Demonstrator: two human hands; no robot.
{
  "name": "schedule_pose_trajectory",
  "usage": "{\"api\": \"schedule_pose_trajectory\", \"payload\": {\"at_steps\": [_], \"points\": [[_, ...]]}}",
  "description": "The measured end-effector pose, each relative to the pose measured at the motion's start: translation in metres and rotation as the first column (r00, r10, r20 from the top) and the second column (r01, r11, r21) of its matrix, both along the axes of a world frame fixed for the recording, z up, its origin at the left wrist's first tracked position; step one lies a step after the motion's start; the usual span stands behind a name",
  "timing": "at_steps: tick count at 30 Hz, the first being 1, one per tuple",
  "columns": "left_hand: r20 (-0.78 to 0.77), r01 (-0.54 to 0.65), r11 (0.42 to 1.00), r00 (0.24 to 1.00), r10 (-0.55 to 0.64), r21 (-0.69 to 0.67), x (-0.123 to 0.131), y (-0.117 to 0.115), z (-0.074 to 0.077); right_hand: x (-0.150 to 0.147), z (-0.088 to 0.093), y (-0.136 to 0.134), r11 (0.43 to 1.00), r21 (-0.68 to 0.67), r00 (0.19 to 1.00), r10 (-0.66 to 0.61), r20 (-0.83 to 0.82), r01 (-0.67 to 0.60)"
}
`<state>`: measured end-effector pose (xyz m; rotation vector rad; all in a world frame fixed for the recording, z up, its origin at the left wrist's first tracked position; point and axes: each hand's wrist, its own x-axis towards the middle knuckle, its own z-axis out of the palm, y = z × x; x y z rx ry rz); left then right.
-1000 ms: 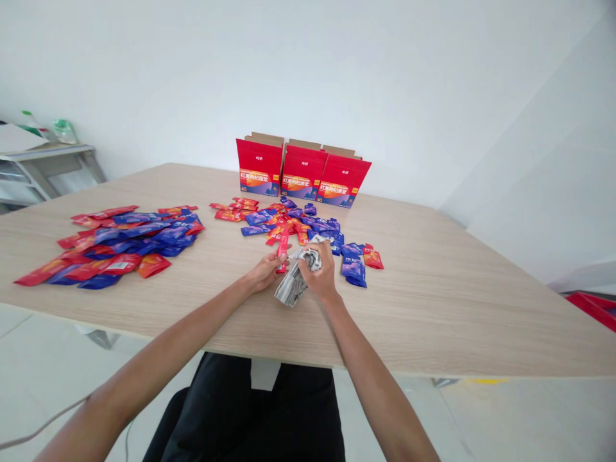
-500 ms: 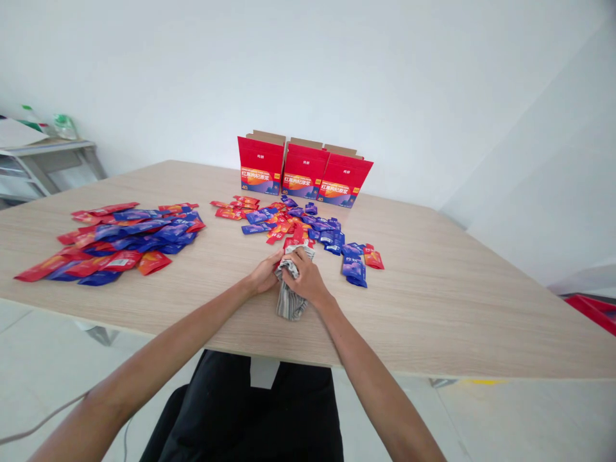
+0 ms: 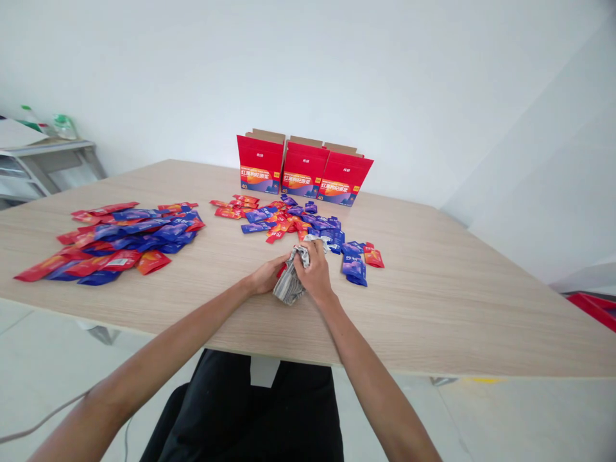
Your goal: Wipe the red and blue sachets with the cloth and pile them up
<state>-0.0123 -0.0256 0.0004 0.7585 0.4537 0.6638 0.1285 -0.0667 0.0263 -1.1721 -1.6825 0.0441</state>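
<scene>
Three red cartons (image 3: pixel 304 168), open-topped, interiors hidden from view, standing beyond the right hand (image 3: pixel 315 273); one striped cloth (image 3: pixel 289 287), bunched in that hand's curled grip; one red sachet (image 3: pixel 280 271), mostly covered, pinched by the left hand (image 3: pixel 264 278), beside the cloth

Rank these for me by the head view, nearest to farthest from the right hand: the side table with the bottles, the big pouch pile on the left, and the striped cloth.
1. Striped cloth: in the right hand.
2. Pouch pile: on the left part of the table.
3. Side table: far left, beyond the pile.
</scene>
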Motion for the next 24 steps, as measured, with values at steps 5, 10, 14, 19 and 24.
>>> {"api": "schedule_pose_trajectory", "payload": {"at_steps": [5, 10, 14, 19, 24], "points": [[0.065, -0.077, 0.996, 0.995, 0.079, -0.036, -0.002, 0.005, -0.001, -0.001, -0.004, 0.001, 0.993, -0.078, 0.993, 0.09, 0.076, -0.084], [0.074, -0.219, 0.973, 0.972, 0.225, -0.078, -0.007, 0.012, 0.004, -0.008, -0.013, 0.002, 0.929, -0.242, 0.906, 0.339, 0.253, -0.28], [0.072, -0.257, 0.965, 0.963, 0.261, -0.057, -0.006, 0.011, 0.005, -0.008, -0.012, 0.002, 0.946, -0.23, 0.922, 0.285, 0.262, -0.228], [0.041, -0.107, 0.994, 0.993, 0.107, 0.004, -0.002, 0.003, -0.001, 0.002, -0.004, 0.003, 0.998, -0.06, 0.996, 0.032, 0.085, -0.027], [0.057, -0.114, 0.993, 0.992, 0.112, 0.024, -0.002, 0.005, -0.005, 0.004, -0.005, 0.004, 0.993, -0.086, 0.993, 0.087, 0.076, -0.081]]}}
